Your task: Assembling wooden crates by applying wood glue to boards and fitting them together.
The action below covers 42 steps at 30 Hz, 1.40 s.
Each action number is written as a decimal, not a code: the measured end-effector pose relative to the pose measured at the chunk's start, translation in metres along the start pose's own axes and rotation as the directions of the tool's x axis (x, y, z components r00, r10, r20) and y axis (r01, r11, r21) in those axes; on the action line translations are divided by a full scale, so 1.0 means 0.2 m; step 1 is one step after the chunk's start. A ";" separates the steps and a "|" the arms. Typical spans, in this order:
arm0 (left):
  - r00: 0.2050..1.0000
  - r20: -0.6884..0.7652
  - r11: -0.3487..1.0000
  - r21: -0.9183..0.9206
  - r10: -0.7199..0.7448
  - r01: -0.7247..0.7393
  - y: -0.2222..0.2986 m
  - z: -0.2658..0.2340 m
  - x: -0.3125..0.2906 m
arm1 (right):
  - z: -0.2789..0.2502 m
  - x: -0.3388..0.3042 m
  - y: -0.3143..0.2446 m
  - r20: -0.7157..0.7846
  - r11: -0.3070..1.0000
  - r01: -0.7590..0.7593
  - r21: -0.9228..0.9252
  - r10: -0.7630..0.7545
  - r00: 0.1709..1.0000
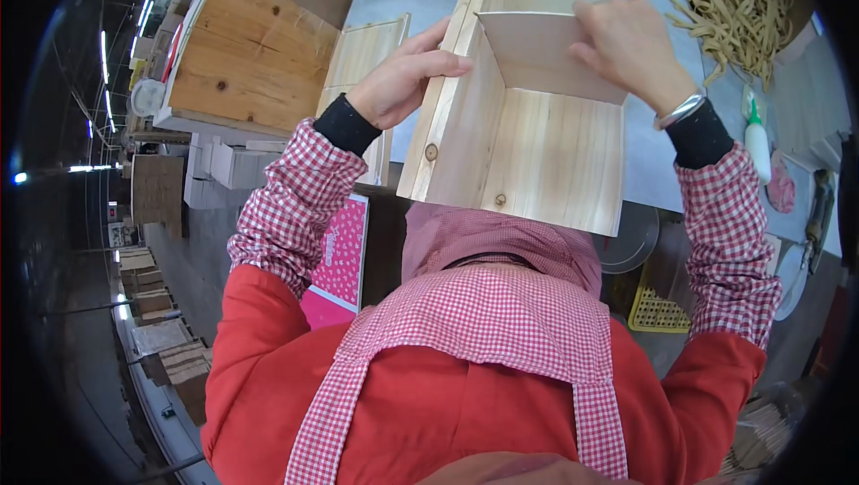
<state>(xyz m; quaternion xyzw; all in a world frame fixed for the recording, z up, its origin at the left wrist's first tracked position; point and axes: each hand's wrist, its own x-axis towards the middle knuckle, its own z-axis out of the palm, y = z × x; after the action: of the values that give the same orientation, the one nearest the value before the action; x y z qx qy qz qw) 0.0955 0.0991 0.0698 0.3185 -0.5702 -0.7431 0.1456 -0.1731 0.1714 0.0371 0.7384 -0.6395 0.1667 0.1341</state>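
Note:
A pale wooden box [555, 158] with one side open lies tilted in front of me, its near end over the table's edge close to my apron. A thin, light divider panel [528, 48] stands crosswise inside it. My left hand [401, 80] is closed on the box's left side, thumb over the edge. With bent fingers, my right hand [629, 48] grips the top of the divider near its right corner. The fingertips behind the divider are partly hidden. Beyond the divider another section of the box shows.
Light paper or board covers the table [649, 154]. A heap of thin wooden strips [738, 6] lies far right, with a white green-tipped bottle [758, 149] nearer. Left are a flat wooden panel [367, 46] and a large knotty board [255, 51]. A yellow crate [659, 309] sits below.

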 end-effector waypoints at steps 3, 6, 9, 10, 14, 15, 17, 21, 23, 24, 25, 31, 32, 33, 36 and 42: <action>1.000 -0.004 1.000 -0.018 -0.006 0.006 0.00 0.01 -0.01 | 0.00 0.01 -0.07 0.007 1.000 -0.002 -0.030 0.002 1.000; 1.000 0.013 1.000 -0.018 -0.001 0.001 0.00 -0.01 0.01 | 0.02 0.03 -0.09 -0.004 0.999 -0.031 0.044 0.031 1.000; 1.000 0.025 1.000 -0.019 -0.004 0.004 0.02 -0.01 0.02 | 0.06 0.02 -0.08 -0.083 0.999 0.008 0.048 -0.004 0.997; 1.000 0.026 1.000 -0.020 -0.005 0.005 0.03 -0.01 0.01 | 0.08 0.02 -0.08 -0.123 0.998 0.033 0.045 -0.027 0.992; 1.000 0.014 1.000 0.018 -0.019 0.018 -0.02 -0.01 0.00 | 0.08 0.01 -0.08 -0.098 0.999 0.025 0.032 -0.022 0.995; 1.000 0.007 0.999 0.047 -0.013 0.012 -0.01 -0.03 0.01 | 0.07 0.02 -0.08 -0.118 0.999 0.030 0.020 -0.027 0.993; 0.999 0.033 0.997 -0.068 -0.041 0.043 0.00 -0.13 0.07 | 0.08 0.00 -0.07 -0.110 0.998 0.034 0.047 -0.029 0.993; 0.994 -0.088 0.868 -0.496 -0.062 0.010 0.05 -0.48 0.30 | 0.04 0.00 -0.10 -0.103 0.998 0.028 0.064 -0.021 0.994; 0.959 -0.281 0.750 -0.639 -0.024 -0.168 0.14 -0.61 0.44 | 0.02 0.00 -0.12 -0.103 0.998 0.030 0.064 -0.023 0.994; 0.912 -0.409 0.627 -0.707 0.016 -0.328 0.19 -0.64 0.53 | 0.02 -0.01 -0.12 -0.089 0.998 0.019 0.063 -0.013 0.996; 0.843 -0.538 0.477 -0.733 0.031 -0.485 0.25 -0.65 0.58 | 0.02 -0.01 -0.12 -0.077 0.998 0.014 0.066 -0.009 0.997; 0.780 -0.585 0.434 -0.657 0.223 -0.617 0.62 -0.68 0.64 | -0.01 0.01 -0.13 -0.069 0.997 0.014 0.077 -0.009 0.998; 0.791 -0.505 0.384 -0.694 0.344 -0.610 0.71 -0.70 0.59 | -0.01 0.01 -0.13 -0.050 0.997 0.008 0.070 -0.005 0.999; 0.780 -0.421 0.338 -0.729 0.463 -0.595 0.77 -0.71 0.54 | -0.02 0.02 -0.13 -0.031 0.998 0.004 0.064 -0.002 1.000; 0.815 -0.298 0.316 -0.812 0.498 -0.490 0.81 -0.65 0.34 | -0.03 0.02 -0.14 -0.058 0.995 0.009 0.100 -0.003 0.998; 0.825 -0.106 0.255 -0.922 0.555 -0.290 0.72 -0.20 -0.04 | -0.18 0.11 -0.33 -0.408 0.864 0.113 0.490 0.113 0.906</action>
<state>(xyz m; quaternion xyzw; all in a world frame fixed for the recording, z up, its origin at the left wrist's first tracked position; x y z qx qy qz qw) 0.1059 0.0295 0.2009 -0.0743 -0.1431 -0.8932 0.4197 -0.1083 0.1764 0.0795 0.6934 -0.5293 0.4835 0.0726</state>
